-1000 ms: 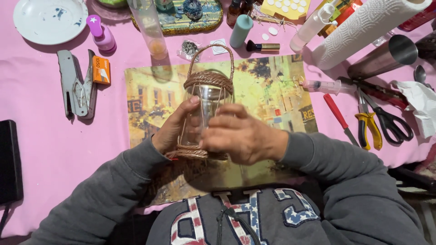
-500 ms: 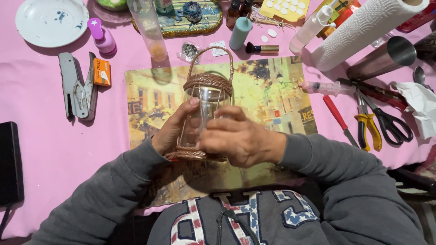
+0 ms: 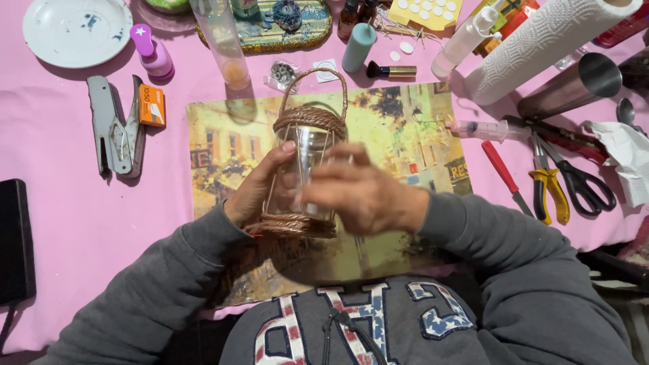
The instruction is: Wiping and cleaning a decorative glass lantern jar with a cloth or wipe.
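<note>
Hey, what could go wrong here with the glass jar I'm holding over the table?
1. The glass jar is held off the picture mat by the left hand and right hand alone; a slip might crack it.
2. Its rope handle reaches toward the tall plastic tube and teal bottle; tilting forward may topple them.
3. The scissors and pliers lie near the right sleeve, which might snag them.

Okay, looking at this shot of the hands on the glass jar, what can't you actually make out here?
Head view only:
- Jar: its right side is hidden by the right hand, which is motion-blurred, so its grip is unclear.
- Left hand: its palm is behind the jar; only fingertips show.
- Paper towel roll and tall glass: cut off by the top edge.
- Black device: cut off by the left edge.
- Placemat: its near part is covered by the arms.
</note>
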